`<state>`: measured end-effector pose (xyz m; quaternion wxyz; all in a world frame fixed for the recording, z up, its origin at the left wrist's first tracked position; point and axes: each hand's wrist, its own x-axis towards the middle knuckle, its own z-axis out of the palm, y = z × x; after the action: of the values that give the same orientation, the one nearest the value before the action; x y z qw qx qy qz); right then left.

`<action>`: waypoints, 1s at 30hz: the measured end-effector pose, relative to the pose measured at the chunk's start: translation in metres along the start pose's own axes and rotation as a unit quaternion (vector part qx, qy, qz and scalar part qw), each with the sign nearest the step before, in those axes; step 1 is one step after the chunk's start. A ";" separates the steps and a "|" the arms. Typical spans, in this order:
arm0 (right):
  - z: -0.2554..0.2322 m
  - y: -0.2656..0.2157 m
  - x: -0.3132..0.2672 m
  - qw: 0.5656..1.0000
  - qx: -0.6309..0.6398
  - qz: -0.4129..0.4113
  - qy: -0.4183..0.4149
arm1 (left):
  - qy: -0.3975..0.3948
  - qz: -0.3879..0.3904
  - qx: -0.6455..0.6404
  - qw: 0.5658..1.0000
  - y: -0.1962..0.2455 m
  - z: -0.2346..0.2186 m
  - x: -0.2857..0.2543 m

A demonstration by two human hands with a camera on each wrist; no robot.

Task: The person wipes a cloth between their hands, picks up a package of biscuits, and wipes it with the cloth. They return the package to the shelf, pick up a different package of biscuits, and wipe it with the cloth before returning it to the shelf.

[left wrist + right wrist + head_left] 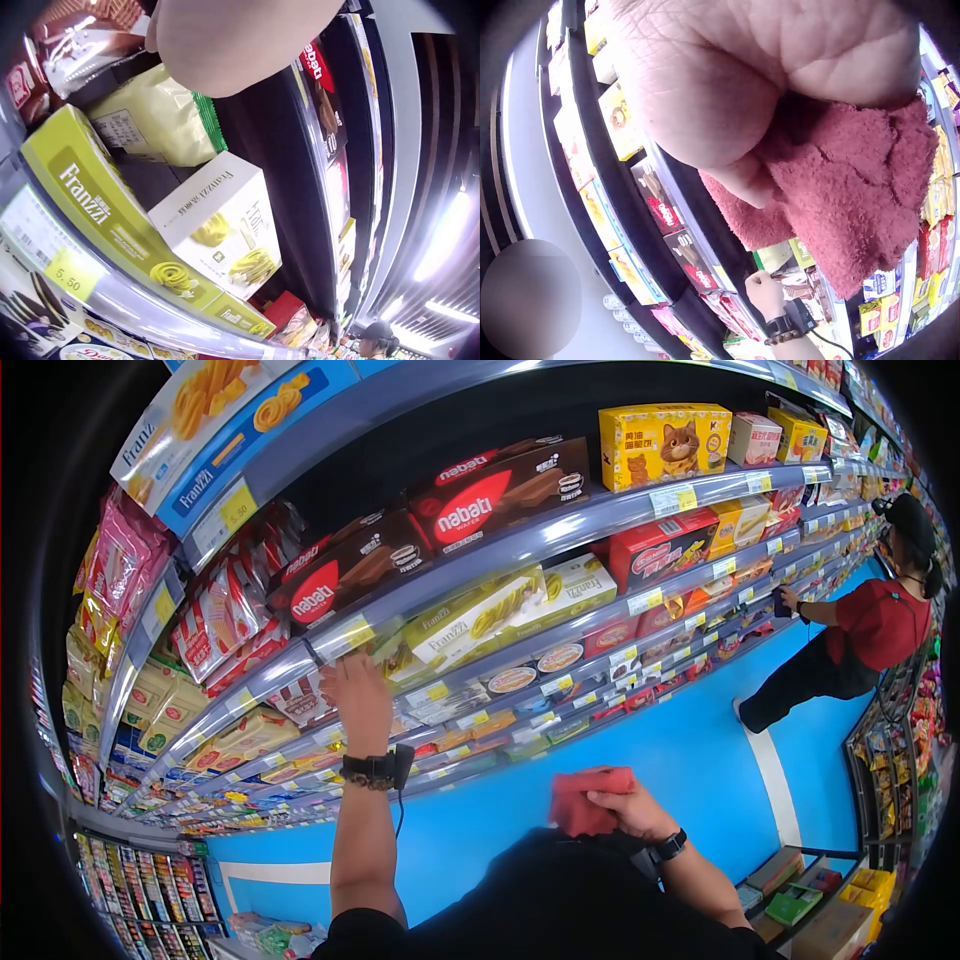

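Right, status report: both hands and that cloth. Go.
Left hand up at the shelf edge by the Franzzi boxes, grip unclear. Right hand grips the red cloth at waist. Nothing blocking.

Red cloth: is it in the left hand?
No, the red cloth is bunched in the right hand; the left hand reaches to the shelf.

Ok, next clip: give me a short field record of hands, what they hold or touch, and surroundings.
setting: shop aisle, shelf of snack boxes
left hand: reaching onto shelf by the Franzzi box; grip hidden
right hand: grips red cloth near the body
floor: blue
other person: red top, at shelves further down the aisle
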<state>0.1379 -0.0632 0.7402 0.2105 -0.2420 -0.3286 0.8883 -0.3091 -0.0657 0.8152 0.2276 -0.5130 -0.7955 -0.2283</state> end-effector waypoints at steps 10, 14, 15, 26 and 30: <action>0.029 -0.010 0.008 0.996 -0.080 -0.011 -0.032 | -0.014 0.077 -0.024 0.997 0.013 -0.022 -0.011; 0.043 -0.014 0.012 0.997 -0.073 -0.002 -0.025 | -0.039 0.092 -0.203 0.974 0.056 -0.039 0.003; 0.044 -0.011 0.013 0.997 -0.076 -0.001 -0.029 | -0.057 0.100 -0.187 0.976 0.062 -0.039 0.008; 0.039 0.003 0.000 0.996 -0.082 -0.021 -0.002 | -0.110 0.107 -0.157 0.976 0.054 -0.008 0.047; 0.030 0.009 -0.004 0.994 -0.106 -0.029 0.012 | -0.091 0.118 -0.134 0.980 0.052 0.001 0.048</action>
<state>0.1217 -0.0861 0.7555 0.2132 -0.2642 -0.4251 0.8390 -0.2789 -0.0116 0.8492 0.1092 -0.6477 -0.7089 -0.2569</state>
